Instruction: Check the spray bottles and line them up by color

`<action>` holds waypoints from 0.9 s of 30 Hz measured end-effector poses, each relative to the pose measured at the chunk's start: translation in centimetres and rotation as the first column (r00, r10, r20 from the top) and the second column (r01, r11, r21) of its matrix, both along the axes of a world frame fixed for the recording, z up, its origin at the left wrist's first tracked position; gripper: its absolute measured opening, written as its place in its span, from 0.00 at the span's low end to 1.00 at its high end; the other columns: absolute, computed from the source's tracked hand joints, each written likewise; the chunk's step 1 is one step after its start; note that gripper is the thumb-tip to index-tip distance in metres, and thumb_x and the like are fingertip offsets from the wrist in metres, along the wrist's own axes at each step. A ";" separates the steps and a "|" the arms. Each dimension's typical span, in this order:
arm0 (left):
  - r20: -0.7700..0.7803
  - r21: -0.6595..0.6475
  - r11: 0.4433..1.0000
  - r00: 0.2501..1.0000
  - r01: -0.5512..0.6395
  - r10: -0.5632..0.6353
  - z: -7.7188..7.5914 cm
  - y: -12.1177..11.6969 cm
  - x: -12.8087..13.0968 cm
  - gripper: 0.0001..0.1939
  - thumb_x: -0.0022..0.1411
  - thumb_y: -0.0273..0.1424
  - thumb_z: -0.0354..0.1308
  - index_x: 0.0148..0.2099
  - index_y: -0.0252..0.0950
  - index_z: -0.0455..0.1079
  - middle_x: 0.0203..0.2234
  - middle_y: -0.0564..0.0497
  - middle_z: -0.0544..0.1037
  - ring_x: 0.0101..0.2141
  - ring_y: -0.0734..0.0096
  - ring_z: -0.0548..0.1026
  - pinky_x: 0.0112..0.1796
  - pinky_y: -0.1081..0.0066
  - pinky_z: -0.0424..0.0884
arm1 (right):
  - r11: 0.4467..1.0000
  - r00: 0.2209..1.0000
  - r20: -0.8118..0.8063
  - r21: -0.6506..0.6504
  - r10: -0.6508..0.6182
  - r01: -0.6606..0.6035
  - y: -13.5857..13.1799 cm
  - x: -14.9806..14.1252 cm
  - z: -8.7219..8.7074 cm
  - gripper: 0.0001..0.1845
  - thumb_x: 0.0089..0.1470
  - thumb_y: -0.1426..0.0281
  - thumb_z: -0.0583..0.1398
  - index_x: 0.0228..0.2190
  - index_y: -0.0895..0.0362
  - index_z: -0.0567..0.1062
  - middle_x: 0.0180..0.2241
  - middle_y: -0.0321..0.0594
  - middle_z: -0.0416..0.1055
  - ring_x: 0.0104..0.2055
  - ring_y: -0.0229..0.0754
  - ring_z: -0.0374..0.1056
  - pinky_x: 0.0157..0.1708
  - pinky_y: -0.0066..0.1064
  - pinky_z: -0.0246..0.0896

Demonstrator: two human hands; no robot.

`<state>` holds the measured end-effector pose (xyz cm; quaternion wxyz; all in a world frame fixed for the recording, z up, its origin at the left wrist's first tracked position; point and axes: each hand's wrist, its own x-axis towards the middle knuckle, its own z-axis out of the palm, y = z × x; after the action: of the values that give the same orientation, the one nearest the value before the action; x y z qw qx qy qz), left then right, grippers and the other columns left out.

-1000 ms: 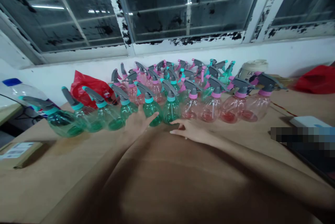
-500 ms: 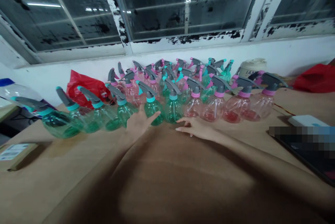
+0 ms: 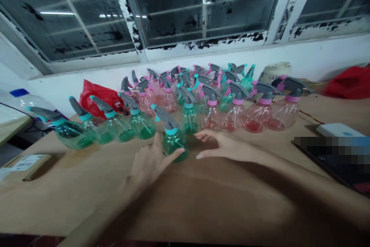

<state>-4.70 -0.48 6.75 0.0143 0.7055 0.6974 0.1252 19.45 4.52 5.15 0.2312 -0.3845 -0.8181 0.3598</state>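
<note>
A green spray bottle (image 3: 175, 143) with a grey and teal trigger head stands forward of the front row. My left hand (image 3: 153, 158) is wrapped round its left and near side, the thumb across its lower front. To its right, my right hand (image 3: 221, 145) is open, thumb and fingers apart, holding nothing. Just behind that hand's fingertips stands another green spray bottle (image 3: 190, 119). Further green bottles (image 3: 143, 125) line up on the left, and pink spray bottles (image 3: 212, 116) with grey and pink heads continue the row to the right.
Behind the front row are several more spray bottles (image 3: 169, 98). A red plastic bag (image 3: 96, 96) lies behind the left bottles; another red item (image 3: 348, 83) is far right. A small carton (image 3: 31, 165) sits at left, a dark flat device (image 3: 320, 162) at right. Windows rise behind the table.
The green spray bottle in my left hand has come out of the row toward me. My right hand has opened wider, staying near the same place.
</note>
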 end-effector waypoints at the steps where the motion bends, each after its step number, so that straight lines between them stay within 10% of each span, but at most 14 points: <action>1: -0.025 -0.035 0.999 1.000 -0.002 0.001 0.1 -0.5 1.1 0.33 0.55 0.61 0.48 0.46 0.37 0.60 0.21 0.50 0.75 0.25 0.50 0.77 0.25 0.64 0.67 | 1.000 1.000 -0.017 0.025 0.001 -0.001 -0.3 0.2 0.4 0.40 0.42 0.51 0.65 0.54 0.52 0.65 0.51 0.48 0.70 0.51 0.53 0.67 0.49 0.46 0.63; 5: -0.053 -0.099 0.989 0.992 0.106 -0.112 0.2 -1.3 5.8 0.37 0.53 0.64 0.47 0.47 0.35 0.60 0.23 0.48 0.77 0.25 0.50 0.78 0.25 0.64 0.68 | 0.994 0.989 -0.150 0.113 0.000 0.017 -1.4 1.0 1.3 0.49 0.38 0.52 0.68 0.59 0.52 0.58 0.58 0.48 0.62 0.58 0.57 0.59 0.54 0.51 0.56; 10: -0.023 -0.074 0.954 0.955 0.292 -0.294 -1.4 -1.0 9.4 0.43 0.49 0.66 0.49 0.50 0.32 0.60 0.22 0.49 0.76 0.25 0.51 0.77 0.27 0.61 0.69 | 0.987 0.906 -0.412 0.077 -0.099 0.143 -1.8 2.1 1.4 0.32 0.47 0.57 0.64 0.52 0.53 0.65 0.43 0.43 0.72 0.43 0.47 0.69 0.42 0.42 0.65; 17: 0.175 0.218 0.795 0.778 0.566 -0.603 -4.5 1.8 7.0 0.22 0.69 0.49 0.39 0.49 0.38 0.62 0.30 0.52 0.75 0.31 0.64 0.76 0.31 0.65 0.71 | 0.977 0.860 -0.490 0.069 -0.141 0.200 -0.7 2.2 1.2 0.01 0.50 0.70 0.59 0.30 0.53 0.71 0.24 0.31 0.65 0.27 0.37 0.61 0.30 0.32 0.59; 27: 0.136 0.316 0.776 0.783 0.546 -0.607 -6.8 4.5 4.8 0.11 0.64 0.26 0.50 0.28 0.36 0.67 0.39 0.48 0.70 0.39 0.65 0.73 0.40 0.65 0.72 | 0.984 0.896 -0.440 0.127 -0.060 0.128 1.0 0.6 1.0 0.16 0.49 0.74 0.57 0.41 0.50 0.73 0.26 0.31 0.67 0.28 0.37 0.62 0.31 0.31 0.58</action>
<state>0.06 4.02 -0.08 0.0404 0.8620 0.4167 0.2858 20.09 5.52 6.20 0.4537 -0.3150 -0.7513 0.3612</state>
